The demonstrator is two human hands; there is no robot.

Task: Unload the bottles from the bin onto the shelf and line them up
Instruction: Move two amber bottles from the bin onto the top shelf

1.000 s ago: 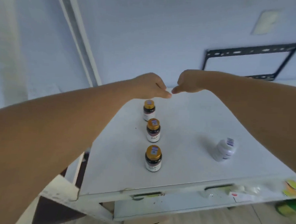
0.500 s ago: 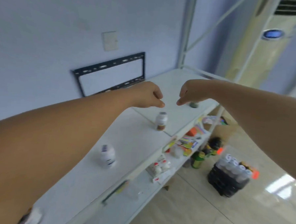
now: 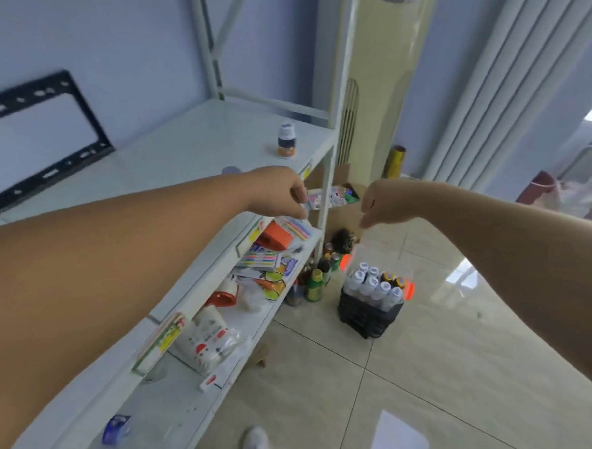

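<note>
Left hand (image 3: 279,194) and right hand (image 3: 386,203) are curled and empty on outstretched arms. Below, the black plastic bin (image 3: 365,319) of small capped bottles (image 3: 370,285) stands on the floor beside the white metal shelf (image 3: 174,156).

Both bare arms are out in front now, reaching forward side by side and angling in toward each other. The left hand (image 3: 282,196) is palm down, fingers curled under, gripping nothing. The right hand (image 3: 386,203) sits level with it (a clear gap between the two, knuckles facing knuckles), fingers tucked in the same way, thumb pointing down, nothing held. Both wrists look fairly straight.
</note>
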